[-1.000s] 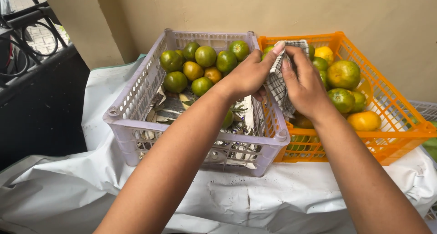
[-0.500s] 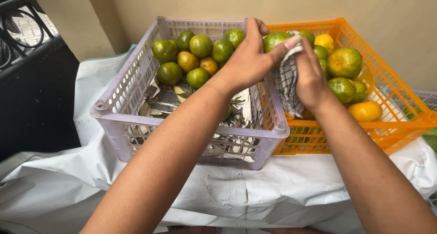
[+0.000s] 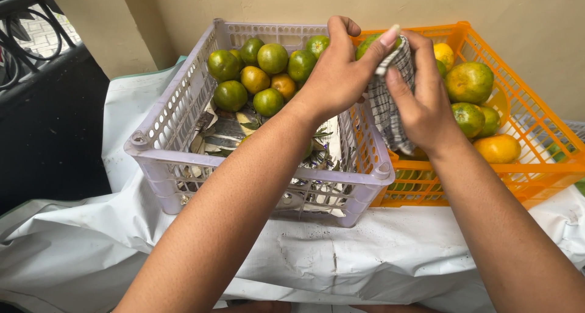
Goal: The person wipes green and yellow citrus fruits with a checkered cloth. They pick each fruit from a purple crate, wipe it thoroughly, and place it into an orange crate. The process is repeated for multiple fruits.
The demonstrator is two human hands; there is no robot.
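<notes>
Nearest us, white sheeting (image 3: 365, 258) covers the surface. Above the crates, our left hand (image 3: 338, 75) clamps a green citrus fruit (image 3: 373, 43) while our right hand (image 3: 426, 100) presses a checked cloth (image 3: 390, 100) around it, seemingly mid-wipe; next we'd judge turning it. Behind sit the lilac crate (image 3: 177, 106) and orange crate (image 3: 518, 112).

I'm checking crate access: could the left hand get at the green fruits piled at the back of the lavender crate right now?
Probably not at once: the left hand grips a green fruit. The lavender crate is open-topped, so the pile lies uncovered.
</notes>
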